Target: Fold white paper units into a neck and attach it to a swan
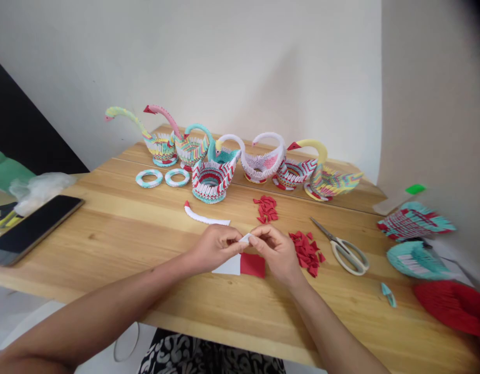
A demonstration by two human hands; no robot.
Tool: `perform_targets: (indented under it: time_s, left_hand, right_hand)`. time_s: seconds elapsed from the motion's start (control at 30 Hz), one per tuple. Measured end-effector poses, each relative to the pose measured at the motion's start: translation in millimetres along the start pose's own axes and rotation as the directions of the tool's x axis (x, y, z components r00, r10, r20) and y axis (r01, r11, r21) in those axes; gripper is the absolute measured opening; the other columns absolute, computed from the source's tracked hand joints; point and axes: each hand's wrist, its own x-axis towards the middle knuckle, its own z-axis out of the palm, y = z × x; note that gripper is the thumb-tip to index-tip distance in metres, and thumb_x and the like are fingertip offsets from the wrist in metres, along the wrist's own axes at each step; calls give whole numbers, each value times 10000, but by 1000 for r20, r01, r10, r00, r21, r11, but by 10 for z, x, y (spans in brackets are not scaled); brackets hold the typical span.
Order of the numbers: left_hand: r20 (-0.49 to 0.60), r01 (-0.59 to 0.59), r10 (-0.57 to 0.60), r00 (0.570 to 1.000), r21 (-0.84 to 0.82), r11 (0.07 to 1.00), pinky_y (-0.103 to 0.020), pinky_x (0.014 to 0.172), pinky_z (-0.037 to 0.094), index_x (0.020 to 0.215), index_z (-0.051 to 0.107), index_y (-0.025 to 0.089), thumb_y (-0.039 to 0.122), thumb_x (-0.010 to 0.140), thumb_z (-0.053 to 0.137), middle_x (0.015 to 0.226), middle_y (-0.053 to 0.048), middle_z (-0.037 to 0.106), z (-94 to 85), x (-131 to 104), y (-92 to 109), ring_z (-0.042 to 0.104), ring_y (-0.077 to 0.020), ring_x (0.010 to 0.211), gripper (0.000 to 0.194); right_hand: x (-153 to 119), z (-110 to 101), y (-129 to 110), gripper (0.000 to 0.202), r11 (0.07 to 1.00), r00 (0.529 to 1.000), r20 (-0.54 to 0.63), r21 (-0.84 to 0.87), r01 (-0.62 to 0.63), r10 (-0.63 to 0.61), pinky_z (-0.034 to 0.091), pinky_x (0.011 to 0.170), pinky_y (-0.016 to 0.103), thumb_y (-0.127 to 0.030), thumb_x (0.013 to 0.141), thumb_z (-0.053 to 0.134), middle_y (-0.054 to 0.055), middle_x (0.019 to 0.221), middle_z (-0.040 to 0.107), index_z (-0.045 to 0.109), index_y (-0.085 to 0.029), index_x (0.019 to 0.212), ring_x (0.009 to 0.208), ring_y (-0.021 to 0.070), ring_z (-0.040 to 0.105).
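Between the fingertips of my left hand (218,246) and my right hand (275,252) is a small white piece of folded paper (245,238). Both hands pinch it, one from each side, above the table. Under them lie white paper (227,265) and red paper (252,265), side by side and partly covered by my hands. Just beyond my left hand rests a curved white paper neck (204,217) with a red tip. Small folded red pieces lie in two piles, one (266,209) beyond my hands and another (306,252) right of my right hand.
Several folded-paper swans (214,179) stand along the back, with two paper rings (149,179) in front. Scissors (347,252) lie open at the right. Stacked paper pieces (417,221) line the right edge. A phone (37,226) and a plastic bag (41,189) are at the left.
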Motion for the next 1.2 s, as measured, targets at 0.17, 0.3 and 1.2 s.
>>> perform_targets:
  time_s: [0.17, 0.3, 1.2]
  left_hand:
    - [53, -25, 22, 998, 49, 998, -200, 504, 279, 560, 548, 129, 330, 860, 507, 511, 28, 471, 7, -10, -59, 398, -83, 509, 363]
    - [67, 12, -12, 998, -1, 1000, -199, 503, 287, 577, 567, 130, 359, 862, 513, 517, 28, 483, 34, -6, -58, 405, -85, 512, 370]
    - [225, 314, -223, 949, -753, 578, -254, 689, 500, 865, 595, 142, 358, 645, 808, 759, -18, 693, -13, 60, -92, 653, -123, 696, 374]
  right_hand:
    - [-8, -21, -36, 123, 993, 997, 41, -99, 68, -64, 479, 577, 247, -333, 795, 643, 7, 700, 669, 645, -211, 800, 622, 144, 604]
    - [-12, -41, -32, 127, 956, 986, 24, -238, 168, -168, 462, 626, 258, -297, 827, 603, 10, 707, 654, 648, -208, 749, 654, 147, 593]
    - [-27, -81, 36, 174, 840, 889, -122, -404, 361, -441, 488, 746, 333, -235, 863, 591, 55, 1027, 643, 659, -266, 1021, 847, 185, 610]
